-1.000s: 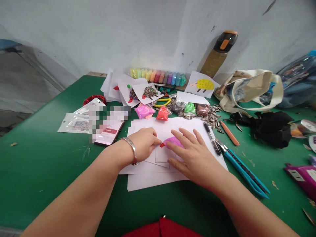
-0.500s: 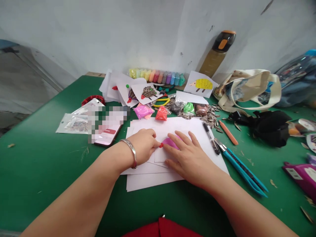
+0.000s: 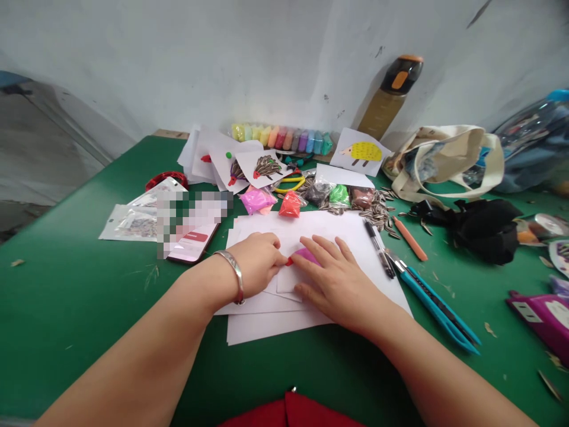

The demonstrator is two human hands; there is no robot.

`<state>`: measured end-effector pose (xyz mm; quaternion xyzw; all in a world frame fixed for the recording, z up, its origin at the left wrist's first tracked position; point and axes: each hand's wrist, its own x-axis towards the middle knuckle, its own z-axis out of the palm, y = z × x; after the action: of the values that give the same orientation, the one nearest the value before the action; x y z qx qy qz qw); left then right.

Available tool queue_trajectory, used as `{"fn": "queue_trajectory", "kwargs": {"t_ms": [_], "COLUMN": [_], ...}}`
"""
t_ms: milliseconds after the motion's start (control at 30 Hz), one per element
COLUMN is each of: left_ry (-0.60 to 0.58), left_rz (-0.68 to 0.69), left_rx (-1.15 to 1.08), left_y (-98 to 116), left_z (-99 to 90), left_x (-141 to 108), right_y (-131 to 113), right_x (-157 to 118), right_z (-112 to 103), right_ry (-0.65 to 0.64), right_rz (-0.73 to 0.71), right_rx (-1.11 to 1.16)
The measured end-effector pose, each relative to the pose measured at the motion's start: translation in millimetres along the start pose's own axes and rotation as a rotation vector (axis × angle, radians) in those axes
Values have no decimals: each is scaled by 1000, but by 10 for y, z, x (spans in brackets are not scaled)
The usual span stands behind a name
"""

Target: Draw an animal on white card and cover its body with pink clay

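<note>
White paper sheets (image 3: 267, 323) lie stacked on the green table. A flat purple clay shape (image 3: 306, 255) sits on the top sheet, partly hidden under my right hand (image 3: 331, 273), whose fingers are spread over it and the paper. At the shape's left end is a small red clay piece (image 3: 289, 261). My left hand (image 3: 259, 264), with a silver bracelet at the wrist, has its fingers curled and the index fingertip against the red piece. Whether anything is inside the curled fingers is hidden.
Behind the sheets lie bagged clay (image 3: 290, 204), sunflower seeds (image 3: 377, 212) and animal pictures (image 3: 267, 168). A phone (image 3: 189, 246) is on the left. Pens (image 3: 379, 249), an orange stick (image 3: 409, 238) and a blue cutter (image 3: 435, 302) lie right. A bottle (image 3: 391, 95) leans on the wall.
The whole view has shifted very slightly. Both hands keep nearly the same place, with the left index fingertip still at the red piece.
</note>
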<state>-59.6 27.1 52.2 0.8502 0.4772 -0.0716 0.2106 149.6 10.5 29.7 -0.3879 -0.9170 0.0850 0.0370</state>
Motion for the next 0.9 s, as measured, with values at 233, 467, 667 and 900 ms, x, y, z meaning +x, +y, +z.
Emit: {"fn": "queue_trajectory", "kwargs": {"t_ms": [233,467,667,900], "left_ry": [-2,-21,-46,-47], "left_rz": [3,15,-12,-11], "left_rx": [-5,-13,2,-8], "left_y": [5,-19,7,24], "left_z": [0,-16,-32,-64], "left_x": [-13,-6,-12,-25], "right_y": [-9,10,5,75], "right_x": [14,27,50,1], "right_z": [9,26,37,8], "right_ry": [-8,4,5,-3], "right_rz": [-2,9,16,54], "right_rx": [7,15,21,45]}}
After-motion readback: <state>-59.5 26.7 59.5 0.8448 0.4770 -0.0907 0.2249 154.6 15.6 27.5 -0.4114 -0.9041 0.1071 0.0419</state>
